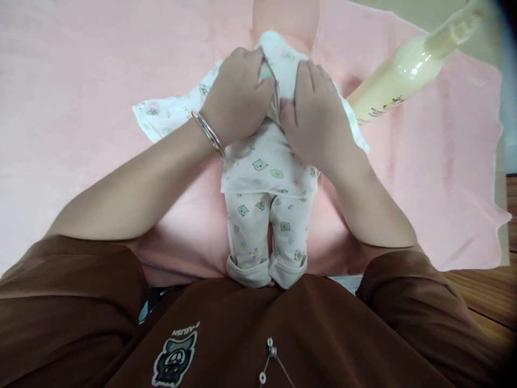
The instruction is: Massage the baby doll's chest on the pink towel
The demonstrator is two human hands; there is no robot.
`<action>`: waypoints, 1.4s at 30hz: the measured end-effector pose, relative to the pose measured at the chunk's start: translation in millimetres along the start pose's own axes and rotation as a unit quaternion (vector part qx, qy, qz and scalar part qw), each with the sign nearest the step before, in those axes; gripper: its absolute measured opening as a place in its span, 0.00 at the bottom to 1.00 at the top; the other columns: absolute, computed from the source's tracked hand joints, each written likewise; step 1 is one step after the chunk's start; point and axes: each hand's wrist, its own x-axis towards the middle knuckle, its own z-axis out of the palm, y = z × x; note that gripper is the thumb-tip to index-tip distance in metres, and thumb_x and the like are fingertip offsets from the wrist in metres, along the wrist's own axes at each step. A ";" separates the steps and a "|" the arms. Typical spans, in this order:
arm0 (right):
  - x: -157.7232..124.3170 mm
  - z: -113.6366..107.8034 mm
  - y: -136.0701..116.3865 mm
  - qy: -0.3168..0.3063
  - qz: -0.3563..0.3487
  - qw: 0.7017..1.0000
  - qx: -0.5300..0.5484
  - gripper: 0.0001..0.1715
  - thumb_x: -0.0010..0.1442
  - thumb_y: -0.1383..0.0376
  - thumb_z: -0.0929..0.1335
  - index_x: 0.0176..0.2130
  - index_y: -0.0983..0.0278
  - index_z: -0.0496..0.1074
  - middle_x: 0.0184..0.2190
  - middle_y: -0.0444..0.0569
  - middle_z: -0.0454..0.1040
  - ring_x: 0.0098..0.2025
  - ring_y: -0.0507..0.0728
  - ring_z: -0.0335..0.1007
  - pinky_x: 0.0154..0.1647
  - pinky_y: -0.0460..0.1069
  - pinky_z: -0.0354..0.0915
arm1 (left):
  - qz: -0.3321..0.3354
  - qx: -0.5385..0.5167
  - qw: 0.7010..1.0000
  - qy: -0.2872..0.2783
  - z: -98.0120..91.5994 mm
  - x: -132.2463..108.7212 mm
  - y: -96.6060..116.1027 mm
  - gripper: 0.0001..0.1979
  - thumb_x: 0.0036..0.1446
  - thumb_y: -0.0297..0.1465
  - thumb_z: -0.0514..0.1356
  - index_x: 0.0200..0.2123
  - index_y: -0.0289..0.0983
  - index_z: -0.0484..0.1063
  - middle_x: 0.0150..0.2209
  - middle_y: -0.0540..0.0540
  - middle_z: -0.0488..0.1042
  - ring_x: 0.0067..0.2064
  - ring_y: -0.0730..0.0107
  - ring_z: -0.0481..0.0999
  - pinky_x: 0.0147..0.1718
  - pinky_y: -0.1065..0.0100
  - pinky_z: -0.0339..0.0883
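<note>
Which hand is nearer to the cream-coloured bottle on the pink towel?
Right. The right hand rests on the white printed baby garment, close to the cream-coloured bottle; the left hand lies farther away, across the garment.

the view's top edge is cutting off the head of the baby doll [285, 19], while the left hand [236, 97] and right hand [317, 113] are hiding the chest of its printed sleepsuit [264, 167]; right of the doll, the view's corner is cropping and blurring the pump bottle [404, 75], and its label [382, 105] is too small to read.

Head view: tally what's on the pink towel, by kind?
Baby doll: 1
Bear-print baby top: 1
Bear-print baby trousers: 1
Cream bottle: 1
Total: 4, all on the pink towel
</note>
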 end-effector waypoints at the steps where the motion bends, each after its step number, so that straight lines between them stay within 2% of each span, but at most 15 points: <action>1: -5.6 -2.2 -4.4 0.008 -0.012 1.000 -0.005 0.33 0.69 0.65 0.55 0.67 0.80 0.48 0.67 0.61 0.51 0.69 0.64 0.45 0.72 0.57 0.45 | -0.013 0.009 1.000 0.006 5.3 4.9 -6.2 0.09 0.64 0.28 0.46 0.41 0.42 0.65 0.45 0.41 0.69 0.48 0.58 0.63 0.50 0.54 0.60; 3: -11.3 -4.5 -8.2 0.036 -0.019 0.999 0.005 0.29 0.68 0.65 0.56 0.65 0.72 0.54 0.64 0.56 0.57 0.66 0.62 0.51 0.70 0.56 0.51 | -0.036 0.020 0.999 0.023 15.3 10.3 -14.9 0.10 0.65 0.31 0.44 0.44 0.42 0.64 0.45 0.41 0.68 0.48 0.57 0.61 0.51 0.54 0.57; 5: -7.3 -2.8 -4.3 0.054 -0.006 0.998 0.033 0.23 0.67 0.64 0.56 0.58 0.65 0.61 0.57 0.54 0.65 0.59 0.62 0.59 0.63 0.57 0.60 | -0.042 0.008 0.998 0.044 22.1 10.1 -18.5 0.13 0.65 0.35 0.45 0.49 0.41 0.62 0.48 0.41 0.66 0.49 0.57 0.60 0.53 0.54 0.53; 8: 10.0 5.2 10.0 0.055 0.033 0.994 0.092 0.19 0.68 0.59 0.56 0.48 0.66 0.67 0.46 0.57 0.71 0.50 0.66 0.65 0.53 0.61 0.65 | -0.035 -0.011 0.997 0.063 25.1 5.5 -17.1 0.17 0.65 0.37 0.46 0.53 0.40 0.62 0.50 0.41 0.65 0.50 0.57 0.58 0.54 0.55 0.51; 12: 25.4 13.7 24.4 0.042 0.046 0.986 0.153 0.23 0.69 0.56 0.56 0.47 0.71 0.67 0.44 0.60 0.71 0.47 0.69 0.67 0.48 0.64 0.65 | -0.060 -0.028 0.995 0.078 24.4 3.3 -11.5 0.16 0.65 0.38 0.48 0.53 0.41 0.63 0.50 0.44 0.65 0.50 0.58 0.57 0.53 0.54 0.50; 18: 26.2 15.5 24.9 0.030 0.039 0.989 0.141 0.21 0.70 0.54 0.55 0.47 0.68 0.62 0.44 0.58 0.70 0.46 0.67 0.65 0.48 0.64 0.63 | -0.115 -0.020 0.990 0.077 29.9 9.7 -8.3 0.15 0.64 0.33 0.52 0.53 0.41 0.62 0.53 0.45 0.62 0.54 0.61 0.55 0.57 0.53 0.46; 22: 28.3 17.7 24.7 0.028 0.062 0.988 0.136 0.15 0.68 0.56 0.56 0.45 0.64 0.61 0.45 0.56 0.69 0.48 0.67 0.63 0.51 0.65 0.60 | -0.086 -0.031 0.992 0.084 29.8 8.5 -9.8 0.15 0.64 0.34 0.51 0.53 0.40 0.62 0.53 0.43 0.62 0.55 0.60 0.56 0.57 0.53 0.47; 26: 28.0 19.5 26.5 0.033 0.060 0.987 0.146 0.16 0.67 0.53 0.56 0.45 0.61 0.60 0.46 0.55 0.68 0.49 0.67 0.62 0.52 0.64 0.60 | -0.096 -0.023 0.992 0.083 28.7 5.5 -8.9 0.14 0.65 0.35 0.51 0.53 0.41 0.62 0.53 0.43 0.61 0.55 0.60 0.55 0.57 0.52 0.46; 34: 28.2 20.7 23.5 0.040 0.073 0.984 0.158 0.17 0.66 0.57 0.57 0.47 0.66 0.62 0.46 0.56 0.68 0.49 0.67 0.61 0.52 0.64 0.59 | -0.105 -0.010 0.991 0.086 25.3 2.6 -4.7 0.17 0.65 0.36 0.53 0.56 0.40 0.63 0.54 0.42 0.61 0.56 0.58 0.55 0.57 0.51 0.48; 39: 28.2 21.5 25.8 0.031 0.069 0.987 0.145 0.19 0.67 0.55 0.56 0.46 0.65 0.63 0.47 0.56 0.68 0.50 0.67 0.61 0.54 0.64 0.59 | -0.073 0.029 0.996 0.046 13.6 -4.6 0.7 0.19 0.65 0.35 0.51 0.58 0.43 0.60 0.53 0.40 0.60 0.53 0.52 0.56 0.54 0.49 0.51; 42: 28.2 20.6 28.3 0.026 0.060 0.991 0.118 0.21 0.68 0.53 0.55 0.47 0.66 0.63 0.48 0.57 0.68 0.50 0.68 0.62 0.52 0.66 0.60 | -0.002 0.060 0.998 0.028 4.5 -10.6 5.1 0.16 0.62 0.33 0.52 0.54 0.45 0.63 0.52 0.39 0.59 0.51 0.49 0.57 0.50 0.48 0.54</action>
